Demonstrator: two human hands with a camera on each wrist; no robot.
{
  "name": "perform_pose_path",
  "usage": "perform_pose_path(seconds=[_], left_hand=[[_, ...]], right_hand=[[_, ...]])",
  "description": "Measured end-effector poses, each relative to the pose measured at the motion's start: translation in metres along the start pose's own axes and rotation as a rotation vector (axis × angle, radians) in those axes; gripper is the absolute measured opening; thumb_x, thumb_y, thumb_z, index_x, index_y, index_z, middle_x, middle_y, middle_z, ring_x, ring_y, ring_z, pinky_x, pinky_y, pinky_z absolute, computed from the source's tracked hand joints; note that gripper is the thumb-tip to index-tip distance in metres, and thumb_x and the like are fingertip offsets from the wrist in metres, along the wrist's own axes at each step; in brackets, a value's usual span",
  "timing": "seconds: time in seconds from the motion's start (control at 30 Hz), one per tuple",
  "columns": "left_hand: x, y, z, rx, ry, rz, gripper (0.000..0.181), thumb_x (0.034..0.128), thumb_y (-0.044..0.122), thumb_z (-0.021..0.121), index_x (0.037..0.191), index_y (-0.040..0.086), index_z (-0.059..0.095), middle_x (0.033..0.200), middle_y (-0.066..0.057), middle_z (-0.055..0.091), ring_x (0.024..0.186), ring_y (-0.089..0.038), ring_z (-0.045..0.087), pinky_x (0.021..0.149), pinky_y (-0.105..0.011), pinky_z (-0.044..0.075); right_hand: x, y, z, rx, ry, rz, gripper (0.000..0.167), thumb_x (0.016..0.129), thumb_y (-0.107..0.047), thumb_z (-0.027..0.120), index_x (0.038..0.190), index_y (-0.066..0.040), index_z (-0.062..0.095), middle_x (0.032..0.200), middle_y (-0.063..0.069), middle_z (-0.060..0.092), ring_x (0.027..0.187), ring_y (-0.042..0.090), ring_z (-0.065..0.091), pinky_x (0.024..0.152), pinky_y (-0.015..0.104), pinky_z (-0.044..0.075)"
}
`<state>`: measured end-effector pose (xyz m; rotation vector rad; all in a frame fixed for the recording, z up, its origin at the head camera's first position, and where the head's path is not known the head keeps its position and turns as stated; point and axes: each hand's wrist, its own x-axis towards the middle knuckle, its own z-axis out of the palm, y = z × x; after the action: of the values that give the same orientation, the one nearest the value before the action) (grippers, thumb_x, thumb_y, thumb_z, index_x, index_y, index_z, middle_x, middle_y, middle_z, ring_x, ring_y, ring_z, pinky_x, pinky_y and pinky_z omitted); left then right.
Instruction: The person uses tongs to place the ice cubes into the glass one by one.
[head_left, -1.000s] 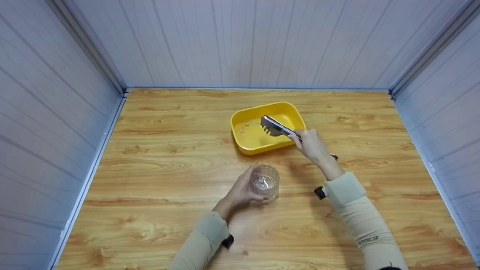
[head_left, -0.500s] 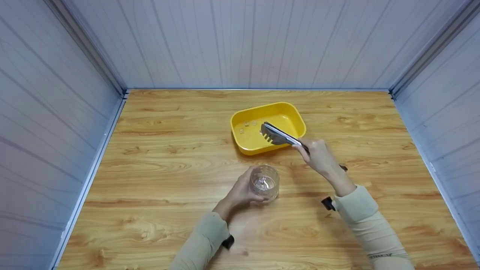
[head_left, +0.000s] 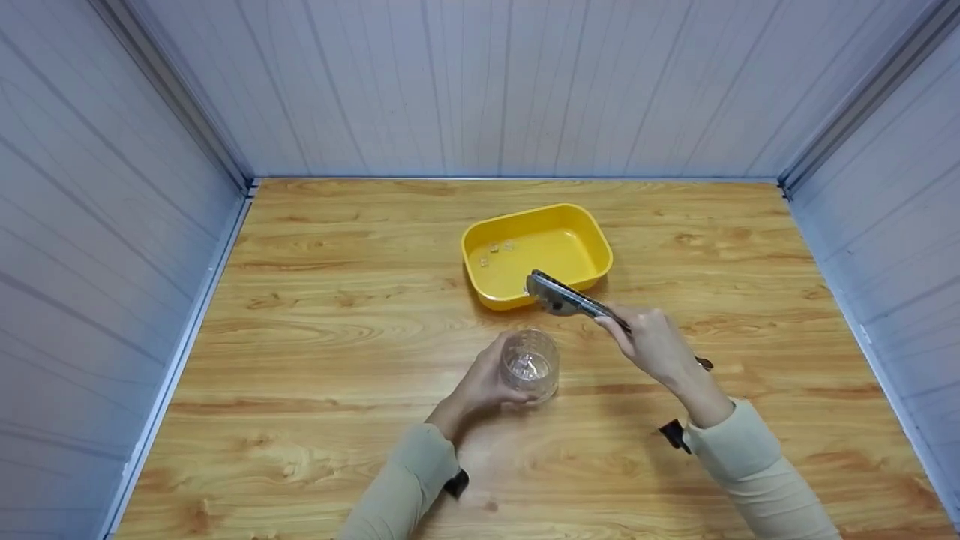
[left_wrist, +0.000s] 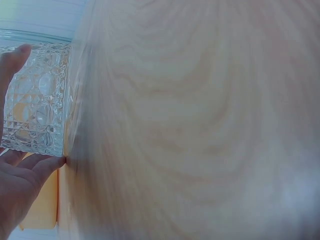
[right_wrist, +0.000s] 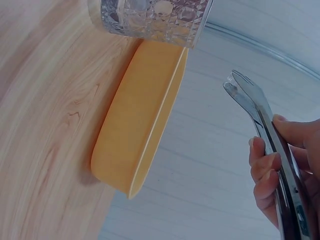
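My left hand [head_left: 480, 382] holds a clear patterned glass [head_left: 531, 367] upright on the table, thumb and fingers on its sides. The left wrist view shows the cut-glass wall [left_wrist: 37, 100] between thumb and fingers. With my right hand [head_left: 656, 349] I grip metal tongs [head_left: 577, 301], squeezed nearly together, above the near rim of a yellow tray [head_left: 559, 255]. Between the tong tips in the right wrist view sits a small clear piece [right_wrist: 230, 78], like an ice cube. Several similar clear cubes [head_left: 494, 247] lie in the tray's left part.
Both the tray and the glass stand on a wood-grain table [head_left: 337, 337], the glass nearer to me. Pale panel walls [head_left: 465, 90] close off the back and both sides.
My right hand has drawn the tongs back toward me, from over the tray's middle to its near rim. The left hand and glass have stayed in place.
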<state>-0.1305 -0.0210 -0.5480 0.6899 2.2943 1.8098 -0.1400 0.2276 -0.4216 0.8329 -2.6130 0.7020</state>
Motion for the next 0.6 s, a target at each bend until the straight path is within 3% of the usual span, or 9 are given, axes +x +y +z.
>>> perform_pose_path(seconds=[0.13, 0.37, 0.6], left_hand=[[-0.001, 0.002, 0.0, 0.016, 0.004, -0.012, 0.098, 0.0484, 0.015, 0.085, 0.132, 0.016, 0.033, 0.127, 0.0, 0.045, 0.116, -0.015, 0.042, 0.1, -0.033, 0.031], [-0.002, 0.025, -0.004, -0.041, -0.011, 0.085, 0.093, 0.0501, 0.001, 0.082, 0.129, -0.002, 0.033, 0.122, -0.018, 0.047, 0.113, -0.031, 0.044, 0.099, -0.041, 0.032], [-0.003, 0.034, -0.007, -0.057, -0.033, 0.087, 0.092, 0.0515, -0.001, 0.082, 0.129, -0.006, 0.031, 0.122, -0.023, 0.046, 0.112, -0.037, 0.043, 0.099, -0.043, 0.032]], right_hand=[[-0.007, -0.004, -0.004, -0.007, 0.0, -0.02, 0.009, 0.083, -0.014, 0.061, 0.084, -0.005, 0.062, 0.056, -0.004, 0.047, 0.042, 0.004, 0.033, 0.035, 0.016, 0.027], [-0.019, -0.008, -0.007, -0.025, 0.004, -0.07, 0.01, 0.079, -0.011, 0.065, 0.086, -0.004, 0.064, 0.057, -0.006, 0.047, 0.043, 0.003, 0.032, 0.035, 0.015, 0.027], [-0.029, -0.012, -0.009, -0.054, -0.025, -0.081, 0.014, 0.079, -0.012, 0.065, 0.09, -0.004, 0.063, 0.056, -0.007, 0.046, 0.041, 0.001, 0.029, 0.034, 0.013, 0.023]])
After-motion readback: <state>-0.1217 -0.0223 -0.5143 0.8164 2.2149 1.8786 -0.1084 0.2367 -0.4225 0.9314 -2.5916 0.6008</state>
